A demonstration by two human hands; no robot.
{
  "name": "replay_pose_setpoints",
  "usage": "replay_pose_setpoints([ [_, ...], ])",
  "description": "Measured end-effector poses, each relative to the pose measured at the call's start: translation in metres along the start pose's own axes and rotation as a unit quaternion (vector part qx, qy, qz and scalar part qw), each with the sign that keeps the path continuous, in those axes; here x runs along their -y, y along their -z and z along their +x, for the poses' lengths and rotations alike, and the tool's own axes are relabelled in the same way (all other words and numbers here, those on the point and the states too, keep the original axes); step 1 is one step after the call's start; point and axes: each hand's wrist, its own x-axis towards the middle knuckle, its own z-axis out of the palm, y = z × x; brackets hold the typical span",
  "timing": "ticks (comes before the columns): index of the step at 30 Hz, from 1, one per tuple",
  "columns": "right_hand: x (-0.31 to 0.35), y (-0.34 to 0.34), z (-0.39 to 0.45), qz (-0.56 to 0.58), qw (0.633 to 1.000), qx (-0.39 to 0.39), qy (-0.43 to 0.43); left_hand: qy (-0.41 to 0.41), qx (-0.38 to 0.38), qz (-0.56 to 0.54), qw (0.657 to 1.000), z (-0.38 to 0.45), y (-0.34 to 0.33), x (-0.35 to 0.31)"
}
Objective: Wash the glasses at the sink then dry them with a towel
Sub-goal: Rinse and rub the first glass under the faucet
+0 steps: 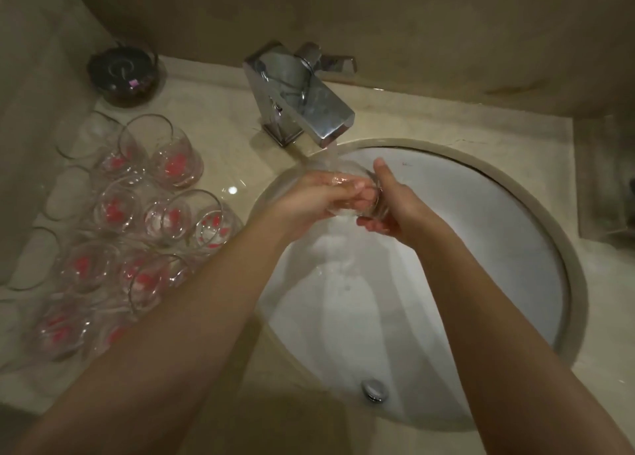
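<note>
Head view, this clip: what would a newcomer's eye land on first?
First the two hands meeting over the white sink: the left hand and right hand both grip a clear glass under water running from the chrome faucet. Next, the cluster of glasses with pink markings crowding the counter left of the sink.

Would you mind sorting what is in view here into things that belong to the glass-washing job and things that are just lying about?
Part of the job:
- clear drinking glass gripped by the left hand and right hand under running water
- square chrome tap
- round white basin
- cluster of clear glasses with red spots on the counter

Just lying about:
- dark round glass bowl in the corner
</note>
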Motion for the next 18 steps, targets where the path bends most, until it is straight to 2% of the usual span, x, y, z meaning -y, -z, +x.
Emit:
replay_pose_setpoints([
  [2, -0.007, -0.005, 0.002, 0.014, 0.998, -0.006, 0.057, 0.035, -0.007, -0.012, 0.999, 0.004, -0.001, 0.001],
  [5, -0.017, -0.014, 0.000, 0.077, 0.988, 0.004, 0.136, 0.053, -0.078, -0.096, 0.991, 0.011, -0.001, 0.000],
  [7, -0.013, -0.017, -0.002, 0.077, 0.991, -0.026, 0.104, 0.019, -0.091, -0.092, 0.991, 0.010, -0.001, 0.000],
  [9, -0.008, -0.015, -0.004, 0.059, 0.997, -0.050, 0.025, -0.011, -0.079, -0.067, 0.995, 0.005, -0.005, 0.001],
  [11, -0.002, -0.011, -0.004, 0.036, 0.999, -0.034, -0.018, -0.040, -0.077, -0.061, 0.994, 0.000, -0.011, 0.000],
  [13, -0.002, -0.011, 0.000, 0.048, 0.999, -0.017, 0.017, -0.055, -0.117, -0.056, 0.990, -0.001, -0.018, -0.003],
  [16, -0.011, -0.018, 0.002, 0.084, 0.989, -0.007, 0.124, -0.038, -0.212, -0.047, 0.975, 0.010, -0.021, -0.007],
  [18, -0.015, -0.023, 0.000, 0.057, 0.981, -0.024, 0.183, 0.006, -0.205, -0.070, 0.976, 0.013, -0.019, -0.009],
])
